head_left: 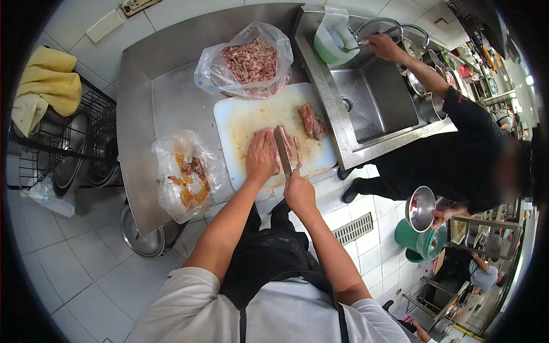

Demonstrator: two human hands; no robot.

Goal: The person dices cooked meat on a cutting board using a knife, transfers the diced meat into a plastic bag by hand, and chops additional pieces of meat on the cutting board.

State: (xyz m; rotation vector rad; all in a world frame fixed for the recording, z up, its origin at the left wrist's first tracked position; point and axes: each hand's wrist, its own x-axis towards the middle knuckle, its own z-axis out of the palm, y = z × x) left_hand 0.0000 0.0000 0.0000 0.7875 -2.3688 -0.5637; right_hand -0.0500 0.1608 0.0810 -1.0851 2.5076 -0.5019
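Observation:
My right hand (299, 193) is wrapped round the handle of a knife (283, 150), whose broad blade points away from me over the cutting board (234, 123). Under and beside the blade lies a piece of meat (293, 150). My left hand (261, 153) presses on the meat's left part, fingers close together beside the blade. A second chunk of meat (311, 121) rests at the board's right side. Behind the board sits a clear bag of chopped meat (250, 62). Left of the board is another plastic bag (191, 177) with yellowish and dark scraps.
A steel sink (372, 103) adjoins the counter (177, 108) on the right. There a co-worker (440, 160) reaches to a green-and-white container (333, 39) and holds a metal bowl (420, 208). At left stands a wire rack (74, 134) with yellow cloths (48, 83). A green bin (420, 239) is on the floor.

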